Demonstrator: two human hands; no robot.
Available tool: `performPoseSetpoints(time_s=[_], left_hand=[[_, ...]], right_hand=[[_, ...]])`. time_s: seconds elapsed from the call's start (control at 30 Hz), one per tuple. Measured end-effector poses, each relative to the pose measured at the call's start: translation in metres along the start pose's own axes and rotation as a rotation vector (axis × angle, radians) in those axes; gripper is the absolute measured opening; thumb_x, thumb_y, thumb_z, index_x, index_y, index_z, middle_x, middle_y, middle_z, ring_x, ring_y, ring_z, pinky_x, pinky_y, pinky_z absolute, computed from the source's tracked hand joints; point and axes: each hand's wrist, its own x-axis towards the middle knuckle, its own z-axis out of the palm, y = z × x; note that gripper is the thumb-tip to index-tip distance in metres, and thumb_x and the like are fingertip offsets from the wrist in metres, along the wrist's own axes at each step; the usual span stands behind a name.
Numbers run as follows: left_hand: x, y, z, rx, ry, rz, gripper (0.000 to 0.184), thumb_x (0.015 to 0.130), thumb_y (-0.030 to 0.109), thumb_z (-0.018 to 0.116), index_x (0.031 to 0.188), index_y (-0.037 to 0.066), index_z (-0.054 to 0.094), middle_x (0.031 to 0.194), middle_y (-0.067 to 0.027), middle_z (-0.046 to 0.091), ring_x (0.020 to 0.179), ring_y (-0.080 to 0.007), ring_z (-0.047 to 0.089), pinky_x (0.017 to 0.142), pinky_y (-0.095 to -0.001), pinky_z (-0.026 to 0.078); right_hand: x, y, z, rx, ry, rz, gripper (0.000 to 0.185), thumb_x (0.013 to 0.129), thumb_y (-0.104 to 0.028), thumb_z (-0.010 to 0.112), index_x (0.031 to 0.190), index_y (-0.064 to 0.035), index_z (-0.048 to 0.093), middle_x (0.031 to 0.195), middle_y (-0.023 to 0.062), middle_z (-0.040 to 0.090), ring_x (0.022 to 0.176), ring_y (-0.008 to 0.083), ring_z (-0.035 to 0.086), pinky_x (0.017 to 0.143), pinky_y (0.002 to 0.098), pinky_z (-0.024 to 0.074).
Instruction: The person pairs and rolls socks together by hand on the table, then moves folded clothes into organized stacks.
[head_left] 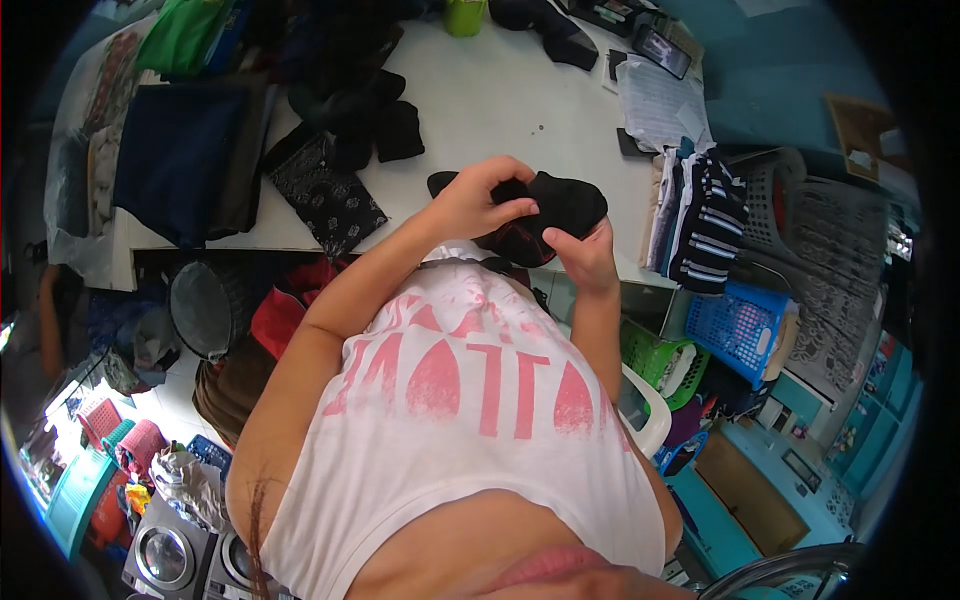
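Just above the white table's front edge, a black sock (572,203) is bunched between my two hands, with a bit of dark red showing on its underside. My left hand (487,193) pinches it from the left, thumb and fingertips close together. From the right, my right hand (588,257) grips its lower edge, thumb on top and fingers hidden beneath. To the left on the table lies a black patterned cloth (325,190), beside a heap of black cloth pieces (398,130).
The white table (500,100) spans the front. Folded dark clothes (180,160) sit at its left, a folded stack (705,215) and papers (660,100) at its right. A phone (662,50) and a green cup (464,16) stand at the back. Baskets (740,325) are at right.
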Motion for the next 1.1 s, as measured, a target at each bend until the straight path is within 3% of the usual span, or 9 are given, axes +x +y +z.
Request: performPoseSetpoints(time_s=[0.17,0.33,0.37,0.57,0.63,0.77,0.8,1.03,1.1], left_hand=[[0.003,-0.004,-0.017,0.085,-0.070,0.113,0.015,0.073,0.004,0.063,0.084,0.001,0.053,0.089,-0.0069,0.056,0.079,-0.0185,0.054,0.074,-0.0254,0.042],[0.009,0.009,-0.060,-0.134,-0.312,-0.260,0.021,0.088,0.019,0.047,0.086,0.000,0.055,0.085,-0.0010,0.055,0.077,-0.0085,0.047,0.073,-0.0223,0.038],[0.008,0.008,-0.057,-0.098,-0.284,-0.219,0.024,0.088,0.026,0.048,0.087,0.002,0.054,0.069,0.0043,0.047,0.065,-0.0052,0.040,0.059,-0.0207,0.035],[0.012,0.009,-0.048,0.013,-0.145,-0.257,0.027,0.088,0.029,0.048,0.091,0.003,0.053,0.071,0.0014,0.050,0.070,-0.0058,0.046,0.066,-0.0221,0.040],[0.015,0.020,-0.051,-0.003,0.140,-0.337,0.023,0.090,0.023,0.044,0.092,0.002,0.054,0.082,-0.0006,0.054,0.078,-0.0069,0.046,0.074,-0.0215,0.038],[0.009,0.025,-0.075,0.014,0.286,-0.296,0.030,0.072,0.009,0.068,0.097,0.004,0.052,0.093,-0.0018,0.054,0.087,-0.0094,0.048,0.082,-0.0231,0.038],[0.006,0.022,-0.081,-0.172,0.271,-0.359,0.044,0.062,0.005,0.075,0.099,0.004,0.052,0.097,-0.0025,0.053,0.087,-0.0107,0.049,0.081,-0.0223,0.041],[-0.013,0.014,-0.095,-0.375,0.206,-0.609,0.030,0.069,0.004,0.068,0.096,0.001,0.054,0.089,-0.0040,0.059,0.081,-0.0105,0.057,0.071,-0.0224,0.048],[-0.016,0.022,-0.097,-0.476,0.185,-0.546,0.021,0.076,0.007,0.063,0.095,0.002,0.056,0.084,-0.0019,0.060,0.079,-0.0102,0.058,0.071,-0.0221,0.047]], right_hand=[[0.001,-0.003,0.002,0.140,0.013,0.072,0.033,0.070,0.008,0.054,0.102,0.0005,0.049,0.101,0.0100,0.056,0.093,0.0141,0.053,0.082,0.0280,0.0420],[-0.004,-0.019,-0.008,-0.083,-0.051,0.262,0.032,0.070,0.007,0.050,0.102,0.0008,0.049,0.098,0.0089,0.056,0.088,0.0139,0.054,0.079,0.0280,0.0430],[-0.005,-0.020,-0.006,-0.080,-0.053,0.265,0.032,0.070,0.007,0.050,0.102,0.0008,0.049,0.098,0.0089,0.056,0.088,0.0139,0.054,0.079,0.0280,0.0430],[0.000,-0.004,-0.001,0.409,-0.157,0.294,0.037,0.070,0.004,0.046,0.107,0.0036,0.047,0.103,0.0129,0.055,0.093,0.0196,0.055,0.082,0.0324,0.0441],[0.007,-0.005,0.003,0.516,-0.091,0.166,0.046,0.068,-0.003,0.046,0.113,0.0049,0.043,0.107,0.0164,0.053,0.098,0.0255,0.054,0.085,0.0360,0.0430],[0.013,-0.006,-0.005,0.051,-0.070,0.051,0.029,0.078,0.002,0.045,0.108,0.0008,0.045,0.107,0.0121,0.051,0.095,0.0180,0.051,0.083,0.0297,0.0402],[0.017,-0.007,-0.007,-0.083,-0.069,-0.002,0.014,0.082,0.000,0.052,0.096,0.0000,0.051,0.089,0.0049,0.055,0.081,0.0103,0.052,0.070,0.0233,0.0426],[0.027,-0.044,0.013,-0.494,0.079,0.053,0.024,0.086,-0.019,0.053,0.074,0.0010,0.057,0.065,-0.0025,0.053,0.060,0.0073,0.047,0.057,0.0203,0.0393],[0.032,-0.053,0.003,-0.693,-0.089,0.017,0.032,0.086,-0.023,0.052,0.064,0.0002,0.055,0.055,-0.0023,0.049,0.054,0.0077,0.044,0.056,0.0196,0.0385]])
